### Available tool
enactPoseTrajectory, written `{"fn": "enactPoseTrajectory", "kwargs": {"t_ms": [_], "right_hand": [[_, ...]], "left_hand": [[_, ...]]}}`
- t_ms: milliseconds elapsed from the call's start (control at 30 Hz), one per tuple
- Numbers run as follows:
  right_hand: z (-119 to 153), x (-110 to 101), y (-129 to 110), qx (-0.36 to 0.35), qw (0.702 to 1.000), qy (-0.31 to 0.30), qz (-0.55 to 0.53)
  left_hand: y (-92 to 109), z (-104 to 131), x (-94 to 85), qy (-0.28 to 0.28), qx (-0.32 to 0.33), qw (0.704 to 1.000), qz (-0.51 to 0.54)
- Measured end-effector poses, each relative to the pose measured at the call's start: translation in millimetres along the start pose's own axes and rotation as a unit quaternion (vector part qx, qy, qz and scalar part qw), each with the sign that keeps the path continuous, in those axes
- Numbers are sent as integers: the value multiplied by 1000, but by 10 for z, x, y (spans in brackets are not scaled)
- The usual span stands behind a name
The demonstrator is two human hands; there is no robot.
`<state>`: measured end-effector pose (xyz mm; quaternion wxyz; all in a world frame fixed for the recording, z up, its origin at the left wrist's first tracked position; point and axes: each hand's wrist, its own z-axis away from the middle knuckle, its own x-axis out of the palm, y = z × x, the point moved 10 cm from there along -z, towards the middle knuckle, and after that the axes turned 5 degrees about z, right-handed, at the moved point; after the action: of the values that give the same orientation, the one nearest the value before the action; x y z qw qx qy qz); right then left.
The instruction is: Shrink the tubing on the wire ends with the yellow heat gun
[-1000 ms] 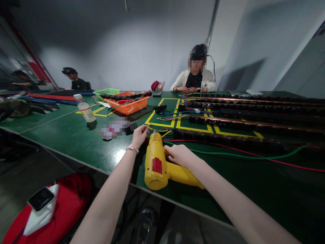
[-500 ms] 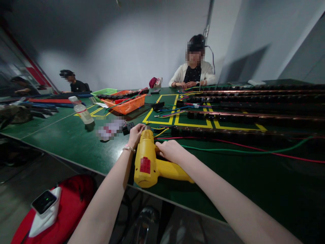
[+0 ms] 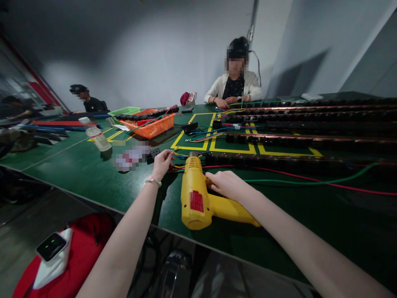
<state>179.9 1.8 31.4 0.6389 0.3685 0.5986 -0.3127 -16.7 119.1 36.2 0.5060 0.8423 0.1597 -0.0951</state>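
A yellow heat gun with a red label is gripped at its handle by my right hand. Its metal nozzle points away from me, toward thin colored wires. My left hand is closed in a pinch at the wire ends, left of the nozzle. A yellow wire runs from those fingertips toward the nearest long black strip. What exactly is at the wire tips is hidden by my fingers. Red and green wires trail to the right behind my right hand.
Several more black strips lie across the green table. An orange basket, a plastic bottle and a black block stand left. A co-worker sits opposite. A red seat with a white device is below left.
The heat gun has moved to the right with my right hand, opening a gap from my left hand. My left hand has shifted slightly left.
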Motion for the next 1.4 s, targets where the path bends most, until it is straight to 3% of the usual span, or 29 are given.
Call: {"fn": "enactPoseTrajectory", "kwargs": {"t_ms": [533,1033,1400], "right_hand": [[97,-48,50,15,1000,-15,-2],[-308,-111,-428,-18,1000,9,-17],[-323,-132,-454,-16,999,17,-32]], "left_hand": [[5,-20,22,-6,17,1000,-23],[34,-48,-5,6,50,996,-67],[-12,-72,-9,-7,46,997,-68]]}}
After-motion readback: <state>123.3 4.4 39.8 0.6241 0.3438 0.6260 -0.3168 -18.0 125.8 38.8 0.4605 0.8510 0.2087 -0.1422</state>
